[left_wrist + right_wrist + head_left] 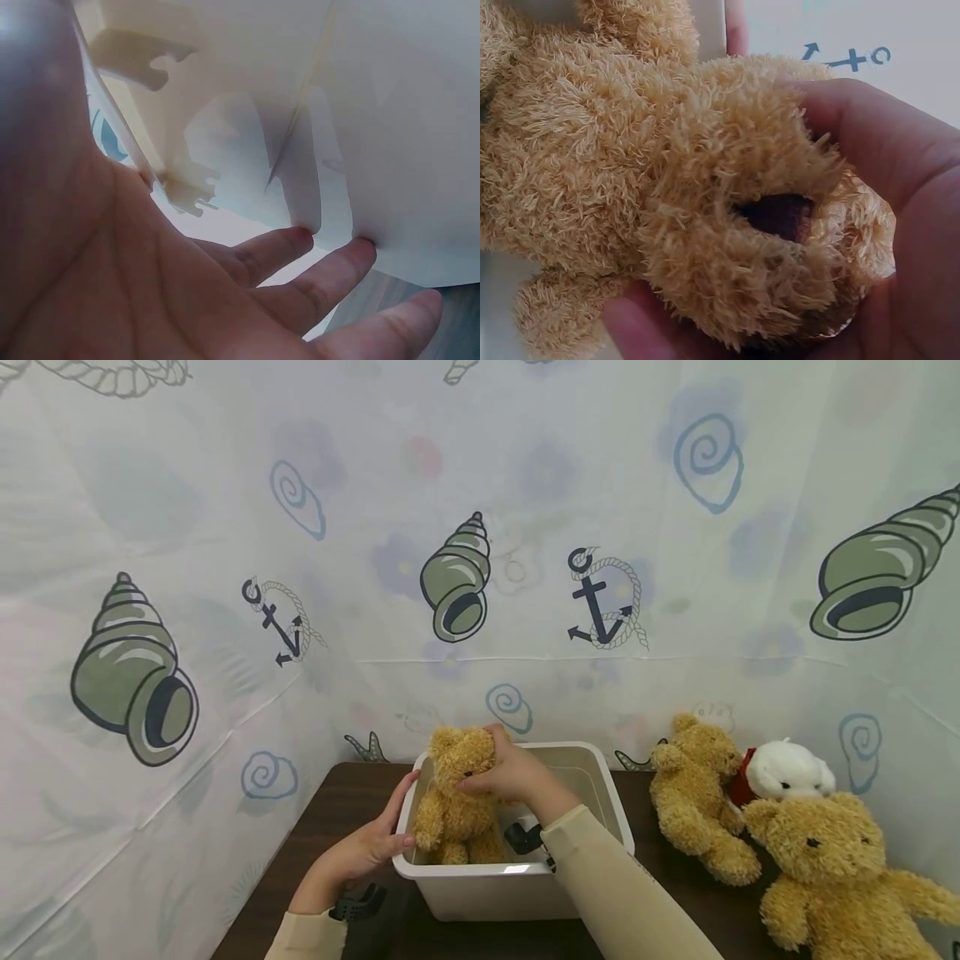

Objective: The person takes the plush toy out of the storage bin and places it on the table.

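Note:
A golden-brown teddy bear (453,814) sits upright inside a white plastic bin (498,893), facing forward. My right hand (517,772) grips the bear's head from the right side. In the right wrist view, the fingers and thumb of the right hand (922,217) wrap around the fluffy head, with its dark nose (780,216) between them. My left hand (367,847) rests at the bin's left rim, its index finger and thumb at the edge. Seen from the left wrist, that hand's other fingers (330,285) stretch out fairly straight, fingertips against the bin's outer wall.
To the right of the bin, two more golden teddy bears (832,868) and a white plush toy (791,770) with red cloth lie on the dark wooden table (315,827). A white curtain (360,527) printed with shells and anchors hangs behind and around the table.

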A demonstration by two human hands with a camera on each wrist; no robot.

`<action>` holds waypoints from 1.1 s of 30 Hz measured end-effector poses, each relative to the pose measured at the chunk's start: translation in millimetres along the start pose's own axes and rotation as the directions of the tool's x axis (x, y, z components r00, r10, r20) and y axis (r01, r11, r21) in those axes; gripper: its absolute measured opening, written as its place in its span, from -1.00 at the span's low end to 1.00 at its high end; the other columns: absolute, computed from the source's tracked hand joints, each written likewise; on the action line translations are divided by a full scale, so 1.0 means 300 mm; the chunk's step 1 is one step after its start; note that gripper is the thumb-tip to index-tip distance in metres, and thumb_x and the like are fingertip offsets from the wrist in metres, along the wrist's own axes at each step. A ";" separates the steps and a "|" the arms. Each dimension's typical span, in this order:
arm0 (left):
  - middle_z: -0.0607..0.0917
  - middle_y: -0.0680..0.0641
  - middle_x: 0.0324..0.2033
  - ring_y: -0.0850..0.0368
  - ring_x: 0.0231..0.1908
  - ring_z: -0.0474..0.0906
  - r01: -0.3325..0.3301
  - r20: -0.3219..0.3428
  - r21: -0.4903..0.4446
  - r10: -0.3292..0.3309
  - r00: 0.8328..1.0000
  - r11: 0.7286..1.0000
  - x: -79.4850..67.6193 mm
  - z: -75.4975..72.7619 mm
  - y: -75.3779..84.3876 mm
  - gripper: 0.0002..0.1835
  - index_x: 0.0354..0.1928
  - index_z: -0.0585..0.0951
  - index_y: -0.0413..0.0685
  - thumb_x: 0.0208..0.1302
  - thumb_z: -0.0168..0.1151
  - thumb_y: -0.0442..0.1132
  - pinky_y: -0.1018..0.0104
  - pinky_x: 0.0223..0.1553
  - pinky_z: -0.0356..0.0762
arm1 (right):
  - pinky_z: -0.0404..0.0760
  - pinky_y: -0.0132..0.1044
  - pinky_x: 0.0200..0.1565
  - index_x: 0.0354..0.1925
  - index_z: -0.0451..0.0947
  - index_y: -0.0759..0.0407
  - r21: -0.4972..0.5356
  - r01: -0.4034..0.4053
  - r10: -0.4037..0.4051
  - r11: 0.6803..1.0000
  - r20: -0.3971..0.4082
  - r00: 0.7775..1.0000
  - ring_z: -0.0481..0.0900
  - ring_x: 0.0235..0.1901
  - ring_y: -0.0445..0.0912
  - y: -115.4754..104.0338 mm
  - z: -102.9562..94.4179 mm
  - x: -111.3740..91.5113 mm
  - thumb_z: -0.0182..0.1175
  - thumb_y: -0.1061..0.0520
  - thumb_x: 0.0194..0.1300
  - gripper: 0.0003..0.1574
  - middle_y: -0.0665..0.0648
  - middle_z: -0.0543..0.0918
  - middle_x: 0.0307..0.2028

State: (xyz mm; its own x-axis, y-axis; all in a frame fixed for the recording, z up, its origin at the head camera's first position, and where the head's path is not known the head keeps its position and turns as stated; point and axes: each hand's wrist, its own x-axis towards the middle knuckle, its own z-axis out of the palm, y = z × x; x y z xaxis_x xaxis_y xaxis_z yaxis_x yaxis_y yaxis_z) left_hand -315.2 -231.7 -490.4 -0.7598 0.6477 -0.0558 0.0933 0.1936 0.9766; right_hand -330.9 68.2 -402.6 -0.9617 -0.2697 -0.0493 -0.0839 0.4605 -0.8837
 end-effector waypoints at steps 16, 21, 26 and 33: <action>-0.45 -0.33 0.70 -0.64 0.60 0.00 0.014 -0.017 0.008 -0.014 1.000 1.000 -0.009 0.008 -0.002 0.22 0.73 -0.45 0.55 0.48 0.29 0.37 -0.30 0.23 0.64 | 0.67 0.21 0.22 0.50 0.36 -0.23 -0.068 0.188 -0.197 0.980 -0.162 0.967 0.66 0.25 0.18 -0.026 -0.025 -0.036 0.76 -0.02 0.04 0.17 0.19 0.67 0.30; -0.43 -0.28 0.71 -0.61 0.60 0.02 0.004 -0.030 0.007 -0.004 1.000 1.000 -0.001 0.004 0.001 0.19 0.73 -0.41 0.60 0.48 0.32 0.33 -0.32 0.24 0.63 | 0.64 0.28 0.23 0.53 0.34 -0.29 -0.079 0.253 -0.265 0.964 -0.276 0.924 0.60 0.25 0.23 -0.064 -0.067 -0.085 0.77 -0.01 0.04 0.21 0.23 0.52 0.33; -0.36 -0.33 0.69 -0.58 0.55 0.11 -0.011 -0.017 -0.006 0.011 1.000 1.000 -0.006 -0.001 -0.006 0.20 0.74 -0.43 0.52 0.50 0.32 0.30 -0.27 0.21 0.66 | 0.68 0.22 0.15 0.54 0.31 -0.48 -0.043 0.298 -0.294 0.954 -0.347 0.891 0.58 0.18 0.23 -0.095 -0.095 -0.162 0.75 0.05 0.06 0.24 0.26 0.39 0.27; -0.41 -0.34 0.69 -0.54 0.54 0.10 -0.045 0.015 -0.014 0.046 0.999 0.999 -0.006 -0.004 -0.015 0.17 0.74 -0.46 0.45 0.57 0.28 0.22 -0.30 0.26 0.61 | 0.66 0.09 -0.04 0.55 0.22 -0.71 -0.067 0.300 -0.298 0.952 -0.447 0.843 0.59 0.08 0.17 -0.140 -0.139 -0.302 0.65 0.05 0.12 0.26 0.16 0.35 0.27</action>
State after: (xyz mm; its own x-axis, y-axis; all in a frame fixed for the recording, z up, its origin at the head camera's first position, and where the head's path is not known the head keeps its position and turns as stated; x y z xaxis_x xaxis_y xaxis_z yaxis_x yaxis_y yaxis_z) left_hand -315.1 -234.5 -494.3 -0.7450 0.6670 -0.0144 0.1189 0.1540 0.9809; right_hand -251.3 108.6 -341.7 -0.9029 0.0138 0.4297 -0.3860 0.4139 -0.8244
